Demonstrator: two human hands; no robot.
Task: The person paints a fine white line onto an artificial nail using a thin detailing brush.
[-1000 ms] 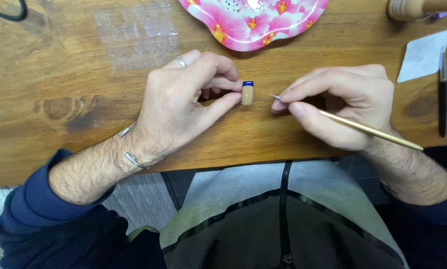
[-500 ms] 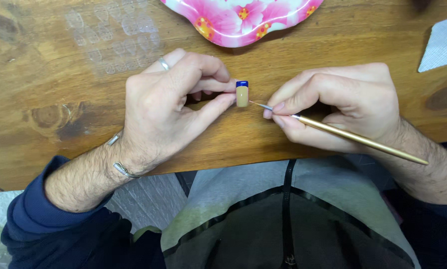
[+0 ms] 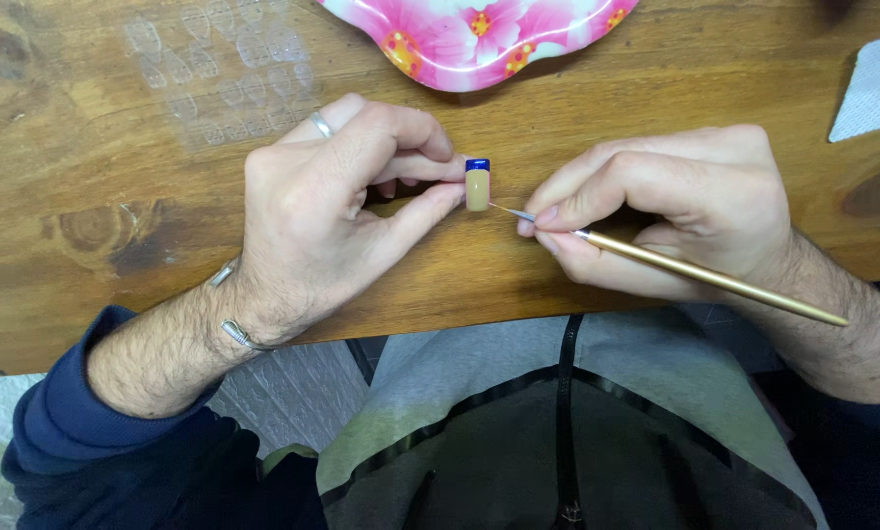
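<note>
The artificial nail [image 3: 477,186] is beige with a dark blue tip. The brush [image 3: 695,273] has a gold handle and a silver ferrule. The tray [image 3: 479,39] is pink and white, patterned with flowers having orange-red centres. The table [image 3: 87,128] is brown wood with dark knots. The sheet of nail tips [image 3: 219,74] is clear. The sleeves [image 3: 77,432] are navy blue. The ring [image 3: 321,124] and bracelet [image 3: 232,324] are silver.

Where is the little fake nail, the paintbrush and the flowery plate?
fake nail [image 3: 477,186], head view, on its beige middle.
paintbrush [image 3: 715,280], head view, on its gold handle.
flowery plate [image 3: 479,39], head view, on its pink rim area.
</note>
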